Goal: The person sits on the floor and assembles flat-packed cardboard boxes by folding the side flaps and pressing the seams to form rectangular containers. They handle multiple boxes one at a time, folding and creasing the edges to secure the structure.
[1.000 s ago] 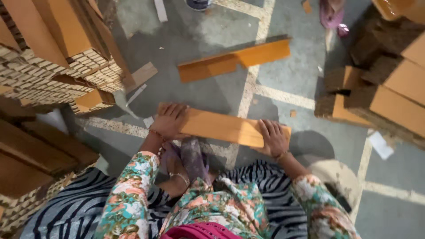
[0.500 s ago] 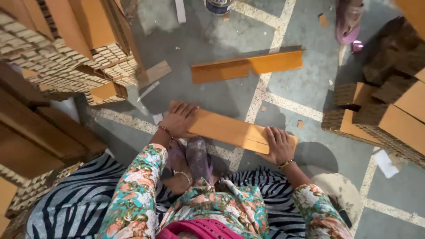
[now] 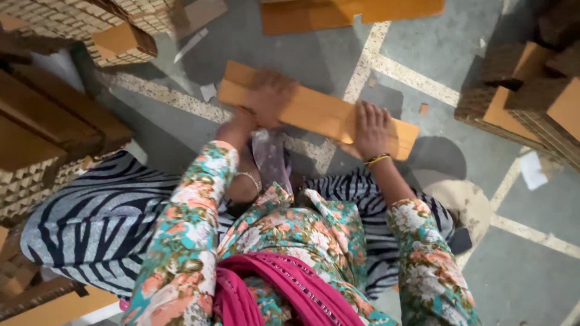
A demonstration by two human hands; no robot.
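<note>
Fingers first: both sets are spread wide and pressed flat, not gripping anything, just pinning the cardboard strip [image 3: 314, 111] to the floor. My left hand [image 3: 269, 96] sits toward the strip's left end, a bit blurry so I can't tell exactly how each finger lies. My right hand [image 3: 371, 127] is flat near the strip's right end, fingertips pointing away from me. The strip itself lies slanted on the grey floor [image 3: 435, 48] right in front of my knees, across a painted white line [image 3: 362, 66].

What could go wrong, I reckon: with only flat palms on it, the strip could skid on that smooth floor if I push unevenly, or buckle between my hands. The cardboard edge could also nick my fingers.

Only the one head view here. Beyond the strip lies another orange strip [image 3: 350, 13], and corrugated stacks [image 3: 525, 102] sit off to its right.

Compared with a second ago, my left hand has slid inward from the strip's left end, and the whole strip sits closer in the view.
</note>
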